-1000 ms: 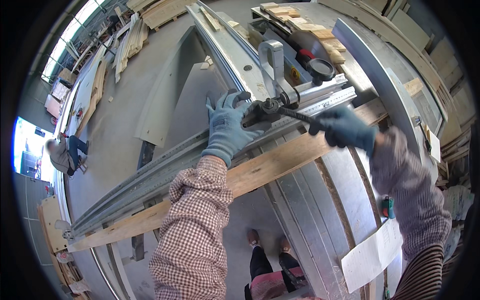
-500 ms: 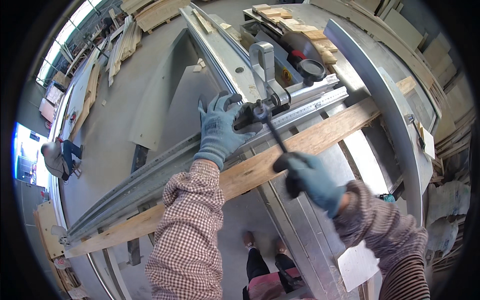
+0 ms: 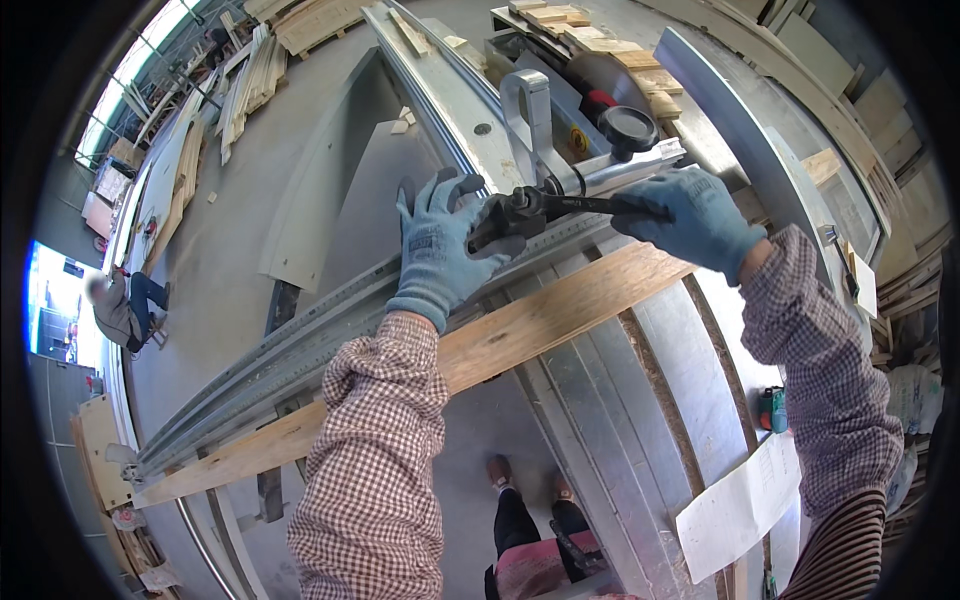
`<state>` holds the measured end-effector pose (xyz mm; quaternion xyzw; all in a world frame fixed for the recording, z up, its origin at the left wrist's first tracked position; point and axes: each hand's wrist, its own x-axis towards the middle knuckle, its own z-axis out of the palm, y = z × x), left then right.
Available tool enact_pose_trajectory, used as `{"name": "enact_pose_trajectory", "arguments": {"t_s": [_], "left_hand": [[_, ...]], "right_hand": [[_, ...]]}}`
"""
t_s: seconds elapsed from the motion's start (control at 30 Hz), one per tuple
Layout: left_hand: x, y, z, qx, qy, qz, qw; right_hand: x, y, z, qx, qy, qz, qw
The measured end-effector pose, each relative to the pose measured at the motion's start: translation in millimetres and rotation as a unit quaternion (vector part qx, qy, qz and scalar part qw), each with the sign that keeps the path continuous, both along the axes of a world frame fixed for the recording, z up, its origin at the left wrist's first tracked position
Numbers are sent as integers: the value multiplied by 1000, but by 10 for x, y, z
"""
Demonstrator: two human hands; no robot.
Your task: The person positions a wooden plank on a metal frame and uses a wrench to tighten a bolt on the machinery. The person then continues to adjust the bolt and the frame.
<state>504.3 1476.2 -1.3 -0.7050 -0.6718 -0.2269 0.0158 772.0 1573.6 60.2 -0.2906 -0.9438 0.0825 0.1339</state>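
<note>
My gloved right hand (image 3: 695, 222) grips the handle of a black wrench (image 3: 590, 205), which lies nearly level. Its head is around a bolt or nut (image 3: 519, 199) on the metal fence. My left hand (image 3: 437, 245), gloved alike, is curled round a dark metal block (image 3: 487, 224) just left of that nut. The glove partly hides the block. The long grey fence rail (image 3: 350, 305) runs beneath both hands. Behind the nut stands a silver looped arm (image 3: 530, 100) with a black round knob (image 3: 628, 130).
A long wooden board (image 3: 560, 312) lies along the fence's near side. A tall grey panel (image 3: 745, 125) rises at right. Papers (image 3: 740, 505) and a green-black tool (image 3: 772, 410) rest on the machine table. Timber offcuts (image 3: 620, 55) lie beyond. Another person (image 3: 130, 310) sits at far left.
My right hand has swung up and right, turning the wrench from pointing toward me to nearly level. The left hand has hardly moved.
</note>
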Motion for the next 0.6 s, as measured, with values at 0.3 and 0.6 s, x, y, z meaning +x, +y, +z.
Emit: {"name": "enact_pose_trajectory", "arguments": {"t_s": [0.3, 0.6], "left_hand": [[15, -13, -25, 42, -8, -3, 999], [-35, 34, -53, 17, -31, 12, 999]], "right_hand": [[-208, -731, -132, -243, 29, -161, 956], [-1267, -1366, -562, -688, 318, -153, 634]]}}
